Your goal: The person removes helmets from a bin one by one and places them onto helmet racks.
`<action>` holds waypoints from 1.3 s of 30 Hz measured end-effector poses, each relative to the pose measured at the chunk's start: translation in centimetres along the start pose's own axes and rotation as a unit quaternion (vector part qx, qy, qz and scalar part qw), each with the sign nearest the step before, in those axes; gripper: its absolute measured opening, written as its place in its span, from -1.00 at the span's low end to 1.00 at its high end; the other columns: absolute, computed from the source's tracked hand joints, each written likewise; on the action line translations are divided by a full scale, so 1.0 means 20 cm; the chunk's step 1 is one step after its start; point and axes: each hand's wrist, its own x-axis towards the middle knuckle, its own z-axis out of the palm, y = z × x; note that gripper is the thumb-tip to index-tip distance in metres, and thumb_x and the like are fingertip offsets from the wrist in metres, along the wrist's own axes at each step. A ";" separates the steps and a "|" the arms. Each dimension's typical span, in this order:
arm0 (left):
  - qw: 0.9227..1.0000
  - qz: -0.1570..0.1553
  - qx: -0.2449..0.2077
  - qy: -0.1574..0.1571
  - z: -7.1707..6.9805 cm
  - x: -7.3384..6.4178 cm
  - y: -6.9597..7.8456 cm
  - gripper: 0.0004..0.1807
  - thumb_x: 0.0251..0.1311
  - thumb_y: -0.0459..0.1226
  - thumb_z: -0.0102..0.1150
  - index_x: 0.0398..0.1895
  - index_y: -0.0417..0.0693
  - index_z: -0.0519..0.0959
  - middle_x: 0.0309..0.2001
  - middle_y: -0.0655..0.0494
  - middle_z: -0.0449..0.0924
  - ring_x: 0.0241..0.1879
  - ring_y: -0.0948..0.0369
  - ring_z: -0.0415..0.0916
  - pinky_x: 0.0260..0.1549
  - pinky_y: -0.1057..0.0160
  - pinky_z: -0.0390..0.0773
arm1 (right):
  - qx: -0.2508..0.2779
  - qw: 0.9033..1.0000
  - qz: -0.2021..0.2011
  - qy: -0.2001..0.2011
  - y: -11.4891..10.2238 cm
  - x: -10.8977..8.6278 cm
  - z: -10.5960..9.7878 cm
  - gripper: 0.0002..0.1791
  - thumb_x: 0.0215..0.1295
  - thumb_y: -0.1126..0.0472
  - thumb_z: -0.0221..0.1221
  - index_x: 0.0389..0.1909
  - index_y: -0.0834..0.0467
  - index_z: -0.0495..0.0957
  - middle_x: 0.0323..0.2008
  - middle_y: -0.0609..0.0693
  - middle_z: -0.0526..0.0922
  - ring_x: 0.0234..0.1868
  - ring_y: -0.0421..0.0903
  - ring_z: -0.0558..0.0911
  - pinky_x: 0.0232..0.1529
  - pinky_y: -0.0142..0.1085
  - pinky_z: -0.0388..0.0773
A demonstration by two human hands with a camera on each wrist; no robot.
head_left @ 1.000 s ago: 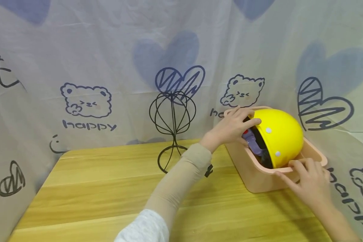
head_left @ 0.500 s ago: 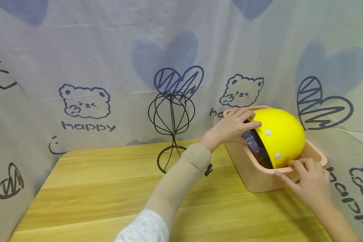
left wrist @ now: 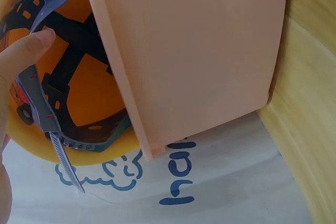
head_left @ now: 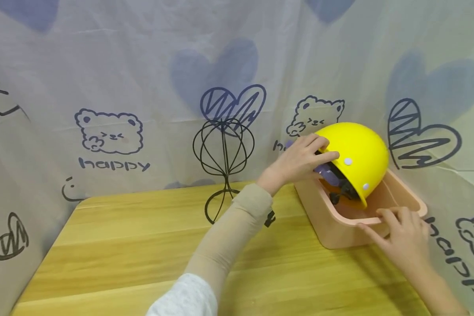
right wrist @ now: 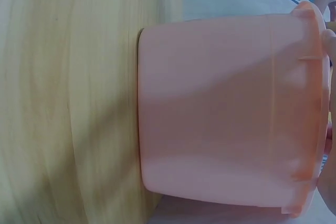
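Note:
A yellow safety helmet (head_left: 355, 151) with grey-white studs is tilted above the pink plastic bin (head_left: 349, 235). My left hand (head_left: 300, 160) grips the helmet by its near-left edge. In the left wrist view, the thumb lies over the purple-grey headband (left wrist: 39, 100), with black straps crossing the orange inside of the helmet. My right hand (head_left: 404, 237) pinches the bin's front rim, fingers inside and thumb outside. In the right wrist view the bin's outer wall (right wrist: 210, 114) fills the middle, and only part of that hand shows at the right edge.
A black wire stand (head_left: 226, 153) with a round cage top stands left of the bin on the wooden table (head_left: 142, 245). My left forearm crosses in front of its base. A small black piece (head_left: 269, 218) shows beside that forearm. A printed curtain (head_left: 150, 79) hangs behind.
The helmet has risen out of the bin and shifted slightly left in my left hand, showing more of the bin's inside. My right hand stays on the rim.

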 end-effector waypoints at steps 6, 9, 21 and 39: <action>1.000 -0.006 0.018 0.007 -0.03 -0.01 0.00 -0.50 0.22 0.11 0.19 0.23 0.35 0.43 0.16 0.07 0.38 0.18 0.12 0.29 0.21 0.14 0.37 | -0.018 1.000 0.011 -0.018 -0.01 0.01 0.00 -0.33 0.07 -0.34 0.26 -0.16 0.20 0.50 -0.22 0.22 0.37 -0.17 0.22 0.31 -0.17 0.17 0.14; 0.999 -0.011 0.027 0.018 -0.05 -0.01 0.00 -0.53 0.25 0.12 0.15 0.22 0.39 0.43 0.17 0.08 0.38 0.20 0.12 0.29 0.22 0.12 0.34 | -0.019 0.999 0.012 -0.024 -0.02 0.01 0.00 -0.37 0.05 -0.28 0.31 -0.16 0.20 0.51 -0.22 0.22 0.37 -0.17 0.22 0.32 -0.19 0.16 0.14; 0.998 -0.004 0.037 0.048 -0.17 -0.02 0.00 -0.54 0.26 0.12 0.14 0.22 0.41 0.45 0.18 0.05 0.38 0.18 0.12 0.29 0.14 0.10 0.33 | -0.012 1.000 0.001 -0.015 -0.03 0.03 -0.02 -0.38 -0.01 -0.27 0.34 -0.20 0.19 0.53 -0.24 0.21 0.40 -0.22 0.22 0.35 -0.24 0.13 0.20; 0.987 0.027 0.054 0.147 -0.36 -0.11 -0.05 -0.70 0.37 0.08 -0.01 0.08 0.33 0.52 0.06 0.02 0.44 0.07 0.10 0.35 0.11 0.08 0.33 | -0.012 0.999 0.001 -0.034 -0.03 0.04 -0.03 -0.41 0.06 -0.27 0.30 -0.16 0.15 0.52 -0.23 0.20 0.40 -0.23 0.20 0.34 -0.25 0.12 0.18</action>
